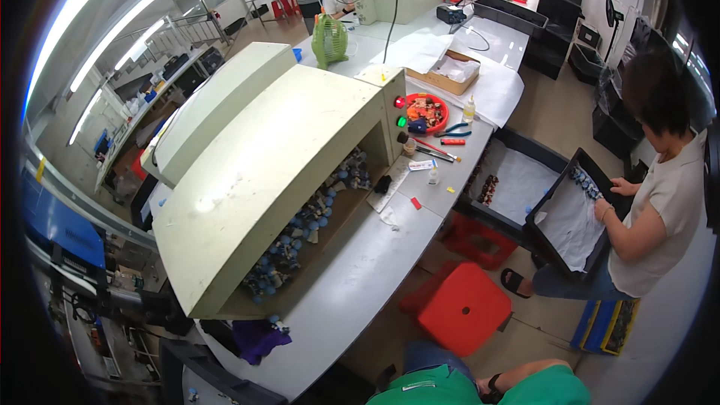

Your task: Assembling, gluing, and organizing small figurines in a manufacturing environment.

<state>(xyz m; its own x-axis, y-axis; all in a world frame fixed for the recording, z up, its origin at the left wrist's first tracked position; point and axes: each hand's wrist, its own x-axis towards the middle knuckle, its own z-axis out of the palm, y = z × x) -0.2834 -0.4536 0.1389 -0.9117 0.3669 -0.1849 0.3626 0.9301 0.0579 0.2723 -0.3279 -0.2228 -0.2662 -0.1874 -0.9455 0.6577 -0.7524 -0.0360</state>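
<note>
At the bottom edge, beside my green shirt, my right hand (482,385) shows only as a sliver past a dark wristband. Its fingers are hidden, so I cannot tell what it holds, if anything. My left hand is out of view. Nearest to my right arm stands a red plastic stool (465,307). On the grey table, a cream metal housing (262,150) has an open front, with many small blue-and-white pieces (300,229) heaped along its opening. A purple cloth (259,340) lies at the table's near end.
At right, a person (652,210) holds a tilted black tray (534,217) lined with white sheet, hands near bluish pieces (585,180). Another black tray (517,141) is beside the table. A red basket (444,124), pliers (454,132) and small bottles lie near the housing. A green fan (328,41) stands behind.
</note>
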